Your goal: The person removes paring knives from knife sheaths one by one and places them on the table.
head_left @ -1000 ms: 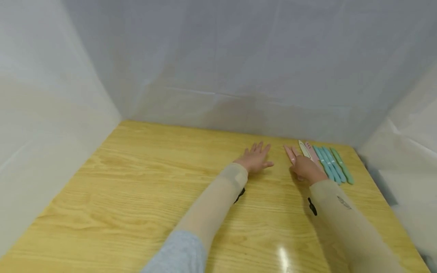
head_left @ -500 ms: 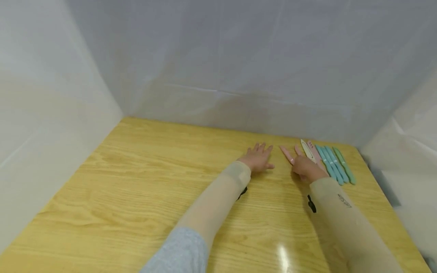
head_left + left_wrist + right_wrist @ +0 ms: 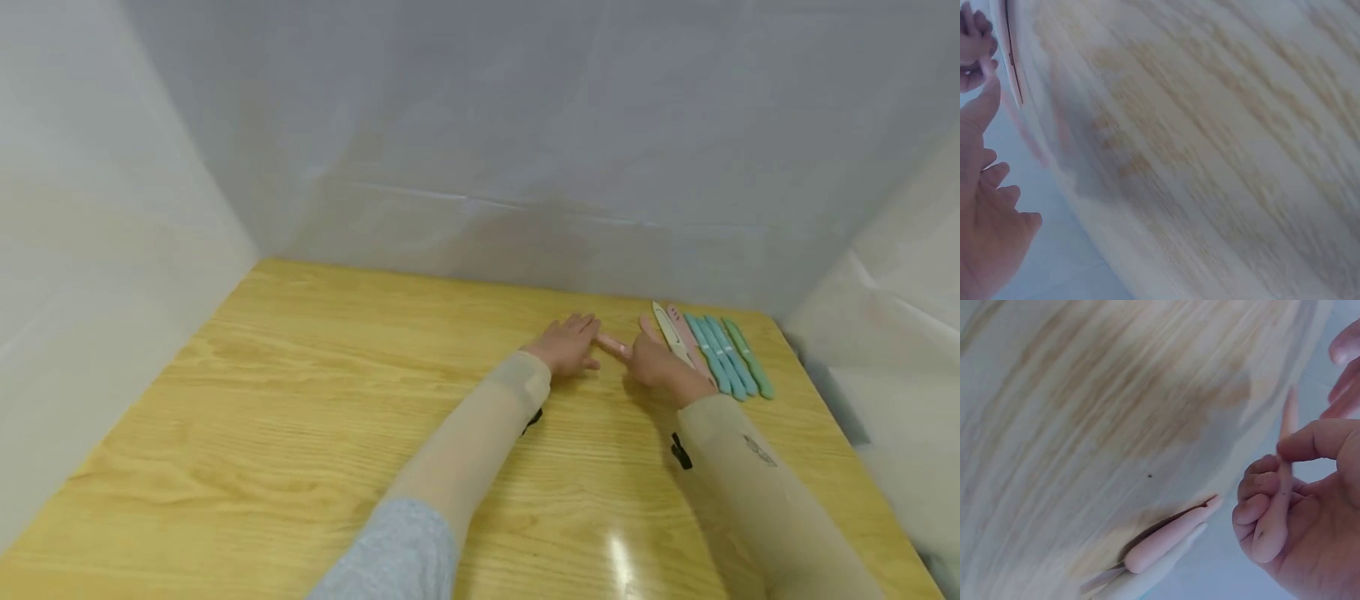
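Since a second ago my right hand (image 3: 656, 363) carries the slim pink plastic knife (image 3: 612, 346) leftward, fingers pinching it above the wooden counter (image 3: 300, 400), tip meeting my flat, relaxed left hand (image 3: 566, 346); a loose pinch could drop it.

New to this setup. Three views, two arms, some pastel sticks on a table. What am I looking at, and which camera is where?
No machine here: a person works with two bare hands. The wide picture comes from a camera on the person's head, looking down at a wooden table inside white walls. The two blurry close-ups come from cameras worn on each wrist.

In the head view the left hand lies flat on the table, fingers straight. The right hand holds a pink knife, its tip pointing toward the left hand. The right wrist view shows the fingers curled round it.

By the far right edge lies a row of more knives: one cream, one pink, two blue, one green, side by side.
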A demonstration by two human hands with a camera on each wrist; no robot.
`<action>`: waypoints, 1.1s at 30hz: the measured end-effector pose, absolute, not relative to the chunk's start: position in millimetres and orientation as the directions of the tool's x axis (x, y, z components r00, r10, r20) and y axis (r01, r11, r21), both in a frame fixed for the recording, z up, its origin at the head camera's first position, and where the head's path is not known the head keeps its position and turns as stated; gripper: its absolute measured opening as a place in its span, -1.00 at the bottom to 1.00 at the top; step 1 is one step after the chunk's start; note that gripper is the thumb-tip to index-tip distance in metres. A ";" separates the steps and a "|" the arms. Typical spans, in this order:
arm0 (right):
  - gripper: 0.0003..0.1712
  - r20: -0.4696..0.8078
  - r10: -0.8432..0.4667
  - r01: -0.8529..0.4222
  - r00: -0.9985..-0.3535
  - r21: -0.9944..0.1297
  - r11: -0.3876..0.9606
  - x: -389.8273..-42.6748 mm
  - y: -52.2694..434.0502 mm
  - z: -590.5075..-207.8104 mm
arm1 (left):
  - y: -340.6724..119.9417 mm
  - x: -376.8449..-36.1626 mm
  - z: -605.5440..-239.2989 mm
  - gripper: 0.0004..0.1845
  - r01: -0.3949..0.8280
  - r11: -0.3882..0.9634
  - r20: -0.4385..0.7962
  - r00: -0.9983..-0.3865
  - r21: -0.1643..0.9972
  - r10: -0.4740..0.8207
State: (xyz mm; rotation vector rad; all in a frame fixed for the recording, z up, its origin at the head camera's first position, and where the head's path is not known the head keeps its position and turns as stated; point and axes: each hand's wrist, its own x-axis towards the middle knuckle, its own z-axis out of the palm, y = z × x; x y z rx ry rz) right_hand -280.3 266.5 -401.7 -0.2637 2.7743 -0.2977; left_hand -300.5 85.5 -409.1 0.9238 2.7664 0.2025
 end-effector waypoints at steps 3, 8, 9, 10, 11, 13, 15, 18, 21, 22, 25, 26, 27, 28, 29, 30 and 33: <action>-0.61 -0.273 -0.244 -0.155 -0.931 -0.308 0.939 -274.8 263.8 -396.9 | 83.1 -299.6 -408.4 -0.18 0.588 0.783 -0.157 -0.770 0.203 0.619; -0.55 -0.266 -0.267 -0.173 -0.926 -0.327 0.929 -269.7 257.7 -387.5 | 76.9 -297.4 -404.8 -0.19 0.592 0.780 -0.158 -0.766 0.203 0.623; -0.55 -0.263 -0.271 -0.177 -0.926 -0.330 0.927 -269.2 256.5 -386.0 | 75.6 -297.1 -404.0 -0.20 0.591 0.780 -0.157 -0.767 0.204 0.622; -0.55 -0.256 -0.275 -0.184 -0.927 -0.329 0.926 -268.4 255.6 -384.5 | 74.5 -297.1 -403.4 -0.21 0.594 0.778 -0.156 -0.765 0.207 0.625; -0.54 -0.250 -0.282 -0.191 -0.926 -0.334 0.923 -267.4 254.7 -383.0 | 73.1 -296.9 -403.0 -0.22 0.598 0.773 -0.153 -0.761 0.212 0.631; -0.54 -0.226 -0.301 -0.217 -0.926 -0.334 0.917 -264.7 252.1 -381.1 | 69.7 -296.2 -402.2 -0.26 0.607 0.765 -0.154 -0.753 0.214 0.640; -0.55 -0.211 -0.321 -0.240 -0.923 -0.336 0.911 -261.2 249.5 -378.9 | 66.6 -295.7 -400.9 -0.30 0.620 0.754 -0.155 -0.741 0.216 0.654; -0.57 -0.176 -0.354 -0.287 -0.919 -0.317 0.904 -255.7 246.7 -375.9 | 62.7 -294.6 -397.7 -0.38 0.649 0.732 -0.156 -0.717 0.208 0.680; -0.60 -0.134 -0.389 -0.339 -0.912 -0.292 0.894 -249.6 245.1 -374.4 | 59.8 -292.8 -395.5 -0.48 0.688 0.695 -0.125 -0.686 0.209 0.717; -0.60 -0.120 -0.400 -0.354 -0.909 -0.287 0.890 -247.1 244.3 -374.1 | 58.7 -291.9 -395.2 -0.52 0.700 0.681 -0.111 -0.676 0.215 0.729; -0.60 -0.089 -0.423 -0.388 -0.902 -0.267 0.882 -240.0 242.8 -374.8 | 54.7 -288.2 -395.0 -0.65 0.721 0.645 -0.075 -0.650 0.253 0.756; -0.61 -0.084 -0.433 -0.397 -0.898 -0.272 0.876 -238.0 242.4 -374.9 | 53.1 -286.9 -394.9 -0.69 0.726 0.633 -0.066 -0.642 0.271 0.764; -0.61 -0.087 -0.437 -0.398 -0.895 -0.283 0.872 -236.6 241.8 -374.7 | 51.2 -285.5 -394.5 -0.70 0.722 0.624 -0.064 -0.637 0.299 0.768; -0.61 -0.086 -0.442 -0.401 -0.893 -0.295 0.867 -235.6 240.9 -374.8 | 49.0 -283.8 -393.9 -0.70 0.716 0.621 -0.065 -0.637 0.317 0.768; -0.62 -0.084 -0.447 -0.404 -0.890 -0.306 0.862 -235.1 239.8 -374.7 | 46.6 -282.0 -392.6 -0.71 0.710 0.620 -0.068 -0.638 0.335 0.767; -0.62 -0.078 -0.459 -0.416 -0.885 -0.314 0.854 -235.1 238.2 -374.4 | 44.0 -280.6 -391.4 -0.70 0.701 0.618 -0.072 -0.639 0.355 0.766; -0.64 -0.053 -0.485 -0.443 -0.873 -0.332 0.833 -235.1 231.2 -372.1 | 33.9 -275.5 -386.7 -0.65 0.667 0.622 -0.083 -0.652 0.411 0.754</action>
